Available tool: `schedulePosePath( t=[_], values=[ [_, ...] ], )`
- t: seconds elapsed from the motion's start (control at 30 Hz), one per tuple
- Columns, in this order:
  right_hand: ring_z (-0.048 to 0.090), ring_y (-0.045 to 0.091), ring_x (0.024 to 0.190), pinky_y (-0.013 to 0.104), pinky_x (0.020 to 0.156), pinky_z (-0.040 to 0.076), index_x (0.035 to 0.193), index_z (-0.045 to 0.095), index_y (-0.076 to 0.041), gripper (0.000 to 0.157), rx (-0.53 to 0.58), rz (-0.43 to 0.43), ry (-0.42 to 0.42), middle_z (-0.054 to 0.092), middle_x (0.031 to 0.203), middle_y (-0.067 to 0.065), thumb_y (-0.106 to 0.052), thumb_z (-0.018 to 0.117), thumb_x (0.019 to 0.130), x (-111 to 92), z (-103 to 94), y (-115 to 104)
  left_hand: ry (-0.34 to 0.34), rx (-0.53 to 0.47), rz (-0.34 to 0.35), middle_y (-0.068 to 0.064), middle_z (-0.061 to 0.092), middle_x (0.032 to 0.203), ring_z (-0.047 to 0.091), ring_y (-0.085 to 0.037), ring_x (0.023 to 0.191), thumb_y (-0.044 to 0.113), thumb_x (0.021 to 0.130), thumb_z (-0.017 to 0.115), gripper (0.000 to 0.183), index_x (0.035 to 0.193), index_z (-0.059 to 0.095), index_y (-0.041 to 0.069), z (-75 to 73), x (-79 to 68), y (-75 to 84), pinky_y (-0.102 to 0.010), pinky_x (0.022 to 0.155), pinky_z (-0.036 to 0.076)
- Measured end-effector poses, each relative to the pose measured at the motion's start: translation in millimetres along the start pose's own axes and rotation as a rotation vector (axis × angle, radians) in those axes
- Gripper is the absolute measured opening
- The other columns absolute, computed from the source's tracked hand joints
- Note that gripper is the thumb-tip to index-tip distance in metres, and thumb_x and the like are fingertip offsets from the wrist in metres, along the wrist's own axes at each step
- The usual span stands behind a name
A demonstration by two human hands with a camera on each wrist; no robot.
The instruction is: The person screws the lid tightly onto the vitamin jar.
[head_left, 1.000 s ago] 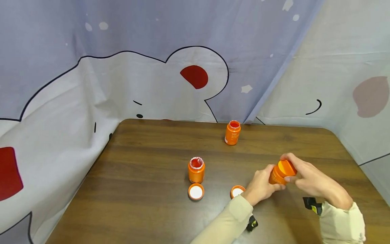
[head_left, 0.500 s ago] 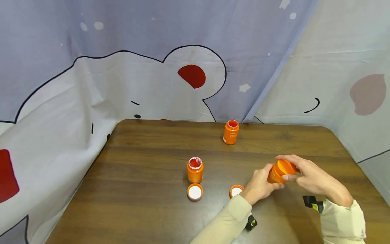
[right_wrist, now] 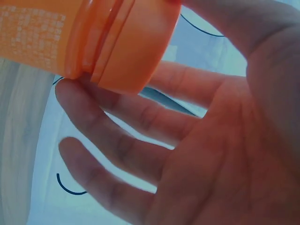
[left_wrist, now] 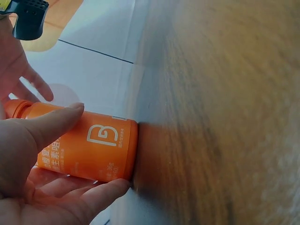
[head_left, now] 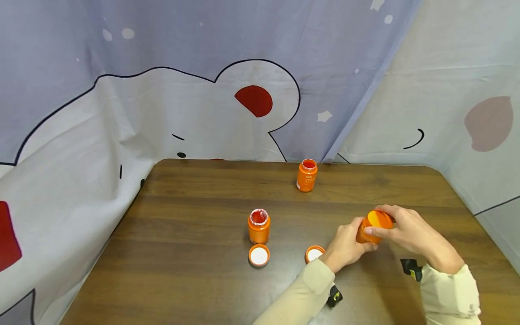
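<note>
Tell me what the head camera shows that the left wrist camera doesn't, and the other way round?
Only the head view: two open orange bottles, a near one and a far one, plus two loose caps, one by the near bottle, one partly behind the left arm.

Only the left wrist view: the large white logo on the held bottle.

Both: that held bottle, the left hand, right hand and wooden table.

front bottle (head_left: pixel 259 231) — left of held bottle (head_left: pixel 376 220) | rear bottle (head_left: pixel 306 177) — behind both
</note>
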State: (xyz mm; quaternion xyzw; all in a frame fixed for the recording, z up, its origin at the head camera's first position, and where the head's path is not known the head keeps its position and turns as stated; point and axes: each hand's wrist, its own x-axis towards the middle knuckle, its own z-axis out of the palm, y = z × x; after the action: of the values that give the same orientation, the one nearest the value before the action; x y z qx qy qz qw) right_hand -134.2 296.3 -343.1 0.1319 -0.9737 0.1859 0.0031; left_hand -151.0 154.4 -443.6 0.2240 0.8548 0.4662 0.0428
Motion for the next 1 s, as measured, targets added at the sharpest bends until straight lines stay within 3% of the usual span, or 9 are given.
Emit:
schedulePosePath(
  t=[0.13,0.27,0.4,0.53,0.63,1.0],
  values=[
    [0.055,0.022,0.076,0.034,0.063,0.043,0.118,0.052,0.004,0.070,0.007,0.038,-0.016,0.062,0.096,0.015,-0.049,0.070,0.075,-0.7,0.0,-2.1,0.009,0.008,0.009,0.010,0.061,0.109,0.057,0.000,0.089,0.032,0.075,0.075,0.057,0.124,0.050,0.021,0.2,0.4,-0.5,-0.013,0.075,0.045],
    [0.056,0.028,0.093,0.043,0.075,0.044,0.130,0.044,-0.001,0.075,0.040,0.000,-0.049,0.055,0.117,0.019,-0.049,0.068,0.077,-5.5,-2.4,-3.5,0.015,0.015,0.011,0.010,0.062,0.105,0.057,0.000,0.085,0.032,0.074,0.076,0.057,0.123,0.050,0.022,0.2,-0.5,-1.4,-0.013,0.072,0.044],
    [0.056,0.025,0.097,0.044,0.078,0.044,0.133,0.044,-0.010,0.059,0.055,-0.094,-0.071,0.051,0.126,0.013,-0.032,0.067,0.083,-8.4,-4.4,-3.7,0.013,0.010,0.001,0.010,0.063,0.102,0.056,0.000,0.084,0.032,0.074,0.077,0.055,0.121,0.051,0.021,-0.7,-1.1,-0.9,-0.013,0.071,0.043],
    [0.056,0.026,0.100,0.048,0.080,0.044,0.129,0.047,-0.012,0.050,0.049,-0.168,-0.076,0.050,0.127,0.012,-0.012,0.065,0.083,-8.7,-5.3,-2.5,0.015,0.008,-0.018,0.009,0.063,0.098,0.057,0.000,0.081,0.031,0.073,0.077,0.052,0.118,0.052,0.021,-1.0,-1.0,0.6,-0.013,0.069,0.043],
    [0.056,0.025,0.101,0.047,0.081,0.044,0.126,0.050,-0.011,0.048,0.043,-0.189,-0.061,0.052,0.125,0.010,-0.006,0.065,0.081,-9.0,-5.2,-0.8,0.018,0.009,-0.028,0.010,0.063,0.096,0.056,0.000,0.080,0.030,0.072,0.078,0.051,0.116,0.053,0.021,-0.4,-0.7,1.6,-0.013,0.069,0.043],
    [0.055,0.018,0.081,0.033,0.067,0.045,0.115,0.056,-0.005,0.044,0.025,-0.103,0.013,0.059,0.104,0.011,-0.025,0.071,0.079,-5.7,-3.4,-1.5,0.007,-0.017,-0.050,0.011,0.062,0.100,0.056,0.000,0.082,0.028,0.072,0.078,0.055,0.120,0.052,0.022,-0.9,-1.0,4.8,-0.015,0.071,0.044]
  ],
)
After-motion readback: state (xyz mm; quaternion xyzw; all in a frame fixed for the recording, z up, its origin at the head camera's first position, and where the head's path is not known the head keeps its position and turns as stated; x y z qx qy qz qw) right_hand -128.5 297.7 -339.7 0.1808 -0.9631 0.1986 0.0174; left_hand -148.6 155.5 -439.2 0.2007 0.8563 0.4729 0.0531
